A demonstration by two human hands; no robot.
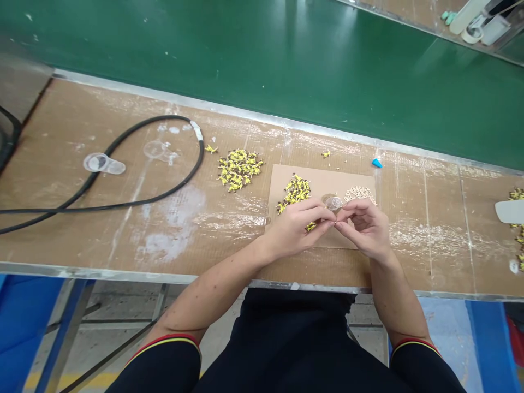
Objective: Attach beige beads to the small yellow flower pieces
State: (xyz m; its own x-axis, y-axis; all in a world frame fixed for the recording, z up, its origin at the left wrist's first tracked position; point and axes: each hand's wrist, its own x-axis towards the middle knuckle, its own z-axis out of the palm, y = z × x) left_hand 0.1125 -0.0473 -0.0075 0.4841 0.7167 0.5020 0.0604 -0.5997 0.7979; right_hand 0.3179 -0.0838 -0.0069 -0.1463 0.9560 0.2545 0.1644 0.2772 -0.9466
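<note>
My left hand (298,228) and my right hand (367,226) meet fingertip to fingertip over a cardboard sheet (282,174). Both are closed in a pinch; whatever lies between the fingertips is too small to name. Just beyond them stands a small clear plastic cup (333,203). Beside my left hand lies a pile of small yellow-and-black figures (298,188), and another yellow piece (311,226) shows under its fingers. Close to my right fingers is a heap of tiny cream-coloured pieces (360,192).
A larger pile of yellow figures (239,169) lies to the left. A black cable (164,194) loops over the bench, with a clear plastic scoop-like piece (104,163) on it. A blue cone-shaped piece (377,163) lies near the green surface (262,71). More yellow pieces sit by a white object (510,211).
</note>
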